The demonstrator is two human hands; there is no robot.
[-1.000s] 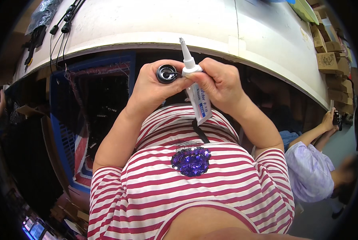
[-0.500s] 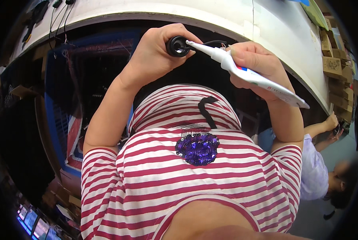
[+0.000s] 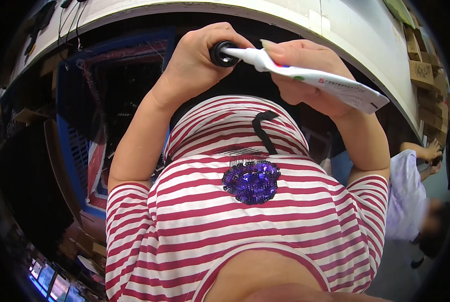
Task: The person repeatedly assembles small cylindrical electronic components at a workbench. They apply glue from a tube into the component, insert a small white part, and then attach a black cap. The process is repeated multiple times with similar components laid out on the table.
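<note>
My left hand (image 3: 197, 58) is closed round a short black cylindrical part (image 3: 218, 54), its round open end turned to the right. Something pale and shiny shows inside that opening. In my right hand (image 3: 313, 75) is a white squeeze tube (image 3: 335, 86), gripped between thumb and fingers, with its flat tail pointing to the lower right. The tube's long thin nozzle (image 3: 237, 52) reaches into the mouth of the black part. Whether the tip touches the inner wall, I cannot tell.
A white table edge (image 3: 285, 25) curves across the top. Below left stands a blue crate (image 3: 66, 136) with dark contents. Small cardboard boxes (image 3: 422, 73) are stacked at the right, near another person in a pale top (image 3: 405, 196). Cables (image 3: 74, 25) hang at the upper left.
The nozzle has moved left, from the rim of the black part into its opening. My right hand has come up and left with the tube, which lies flatter. The other person's arms have shifted.
</note>
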